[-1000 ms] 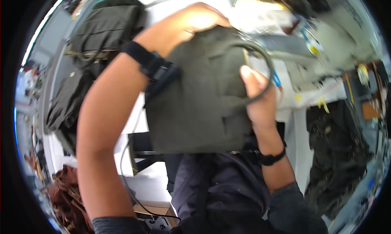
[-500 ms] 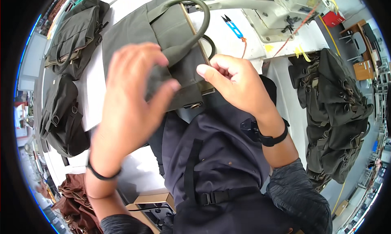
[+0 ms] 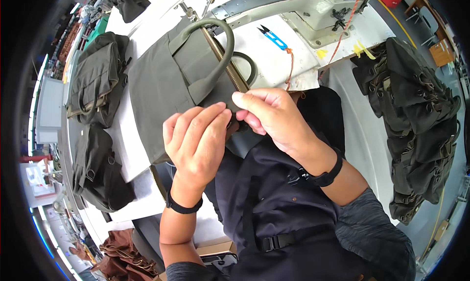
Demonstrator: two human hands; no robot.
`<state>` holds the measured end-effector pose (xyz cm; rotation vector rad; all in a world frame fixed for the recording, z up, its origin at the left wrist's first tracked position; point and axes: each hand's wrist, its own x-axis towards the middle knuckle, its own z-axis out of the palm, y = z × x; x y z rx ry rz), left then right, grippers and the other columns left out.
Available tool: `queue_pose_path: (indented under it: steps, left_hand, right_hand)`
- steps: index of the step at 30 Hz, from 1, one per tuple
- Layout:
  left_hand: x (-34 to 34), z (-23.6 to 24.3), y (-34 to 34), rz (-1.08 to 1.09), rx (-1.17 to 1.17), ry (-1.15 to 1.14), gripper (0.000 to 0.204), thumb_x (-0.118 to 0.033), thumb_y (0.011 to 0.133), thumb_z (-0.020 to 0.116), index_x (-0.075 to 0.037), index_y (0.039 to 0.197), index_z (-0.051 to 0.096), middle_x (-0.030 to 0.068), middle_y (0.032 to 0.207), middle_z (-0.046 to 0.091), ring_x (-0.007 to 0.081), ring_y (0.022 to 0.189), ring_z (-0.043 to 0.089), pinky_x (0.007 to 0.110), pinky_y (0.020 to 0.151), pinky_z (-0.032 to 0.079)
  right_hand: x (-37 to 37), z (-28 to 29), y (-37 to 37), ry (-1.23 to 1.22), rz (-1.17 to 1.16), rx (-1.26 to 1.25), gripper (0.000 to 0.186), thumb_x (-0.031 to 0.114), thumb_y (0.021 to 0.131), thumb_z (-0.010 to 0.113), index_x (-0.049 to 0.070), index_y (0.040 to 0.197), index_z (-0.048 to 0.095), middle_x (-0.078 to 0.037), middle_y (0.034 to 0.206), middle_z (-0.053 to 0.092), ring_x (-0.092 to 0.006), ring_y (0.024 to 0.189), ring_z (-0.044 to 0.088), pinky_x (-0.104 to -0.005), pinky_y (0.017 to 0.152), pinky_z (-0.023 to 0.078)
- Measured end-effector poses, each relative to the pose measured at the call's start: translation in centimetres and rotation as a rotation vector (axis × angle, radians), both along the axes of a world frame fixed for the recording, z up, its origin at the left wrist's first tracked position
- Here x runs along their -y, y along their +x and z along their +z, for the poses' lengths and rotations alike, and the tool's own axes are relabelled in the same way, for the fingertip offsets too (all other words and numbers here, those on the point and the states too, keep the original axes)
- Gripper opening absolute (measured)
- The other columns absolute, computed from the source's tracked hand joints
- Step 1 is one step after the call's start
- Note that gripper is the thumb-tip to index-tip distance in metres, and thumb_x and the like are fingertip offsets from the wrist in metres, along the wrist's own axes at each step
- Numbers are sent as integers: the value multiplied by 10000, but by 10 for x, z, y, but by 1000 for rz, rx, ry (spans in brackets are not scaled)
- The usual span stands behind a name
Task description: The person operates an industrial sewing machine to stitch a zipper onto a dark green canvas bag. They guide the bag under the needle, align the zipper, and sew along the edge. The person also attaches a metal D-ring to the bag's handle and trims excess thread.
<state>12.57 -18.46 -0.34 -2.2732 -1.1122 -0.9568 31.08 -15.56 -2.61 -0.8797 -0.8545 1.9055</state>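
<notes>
Olive canvas filled the space just beyond my hands: the bag [image 3: 166,85] lay on the white tabletop [image 3: 274,61], its near end pulled to me and its rolled handle [image 3: 215,61] arching above my knuckles. My left hand [image 3: 196,141] was closed narrow, fingertips pinched on the bag's near corner where the brass zipper [image 3: 227,66] ran down to meet them. My right hand [image 3: 274,117] sat just beside it, thumb and forefinger nipped on that same zipper end; whether I had the slider itself I could not tell, since my fingers hid it. I judged I was working the zipper's end, holding the cloth taut. The next move would call for a steady counter-pull from the left hand while the right drew along the teeth. Blue snips [image 3: 273,37] lay well beyond my right hand.
</notes>
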Motion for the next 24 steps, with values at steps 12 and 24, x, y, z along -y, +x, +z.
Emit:
queue_pose_path:
  steps: [12,24]
  left_hand:
    - [0,-5,1,-2,53,-52,278,30,764,846,-104,990,753,4,1027,793,196,852,716,345,790,481]
    - [7,1,-1,11,-55,-121,272,-61,794,847,-112,1054,782,13,1112,764,216,937,702,364,854,494]
  right_hand:
    - [-13,-12,0,232,96,115,383,350,1056,724,47,825,680,39,682,603,-27,618,522,-213,562,428]
    - [-11,-28,-4,265,90,12,371,267,1091,671,51,789,674,28,692,603,-38,644,521,-232,590,410]
